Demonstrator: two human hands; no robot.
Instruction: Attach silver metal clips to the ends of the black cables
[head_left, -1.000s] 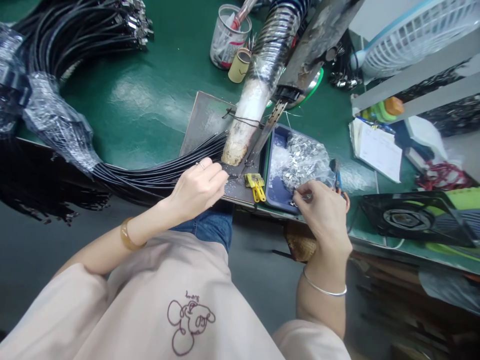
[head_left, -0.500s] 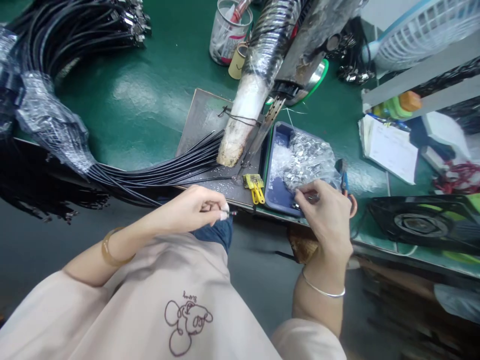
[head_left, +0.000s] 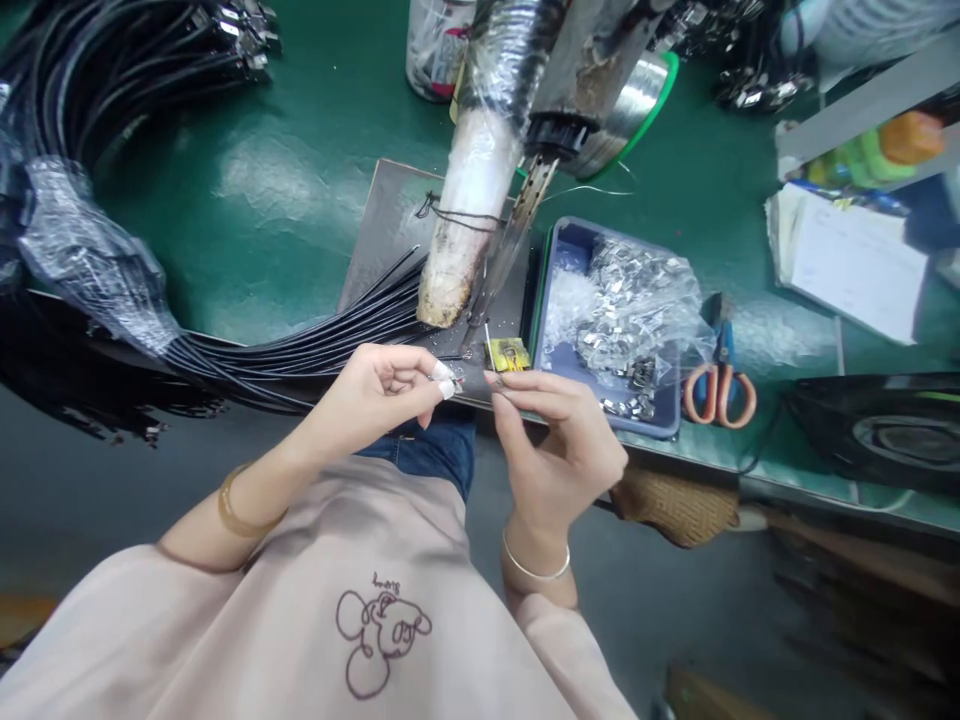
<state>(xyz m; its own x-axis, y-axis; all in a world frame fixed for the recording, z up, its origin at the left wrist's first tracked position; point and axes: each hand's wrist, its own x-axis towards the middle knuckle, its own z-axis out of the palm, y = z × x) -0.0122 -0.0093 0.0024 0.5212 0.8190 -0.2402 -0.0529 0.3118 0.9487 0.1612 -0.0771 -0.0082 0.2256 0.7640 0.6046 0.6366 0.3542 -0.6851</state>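
My left hand (head_left: 394,385) is closed in a pinch on the end of a black cable, white covers on its fingertips. A short stripped tip with a bit of red (head_left: 458,382) sticks out past them. Close by on the right, my right hand (head_left: 559,425) pinches something tiny between thumb and forefinger, too small to make out. Behind the fingertips lies a yellow sponge-like piece (head_left: 508,354) on the grey board (head_left: 382,225). Right of it, a blue tray (head_left: 667,415) holds plastic bags of small metal connector shells (head_left: 626,310), with several loose shells (head_left: 634,405).
A bundle of black cables (head_left: 300,350) runs in from the left, wrapped in film (head_left: 90,250). A wrapped white tube (head_left: 465,220) and a metal nozzle (head_left: 517,230) hang over the board. Orange-handled scissors (head_left: 720,390), a solder spool (head_left: 637,110) and a black fan (head_left: 885,430) stand rightward.
My right hand has left the tray and moved left, close to my left hand. The left hand has risen slightly toward the board edge with the cable end. The view has shifted a little.
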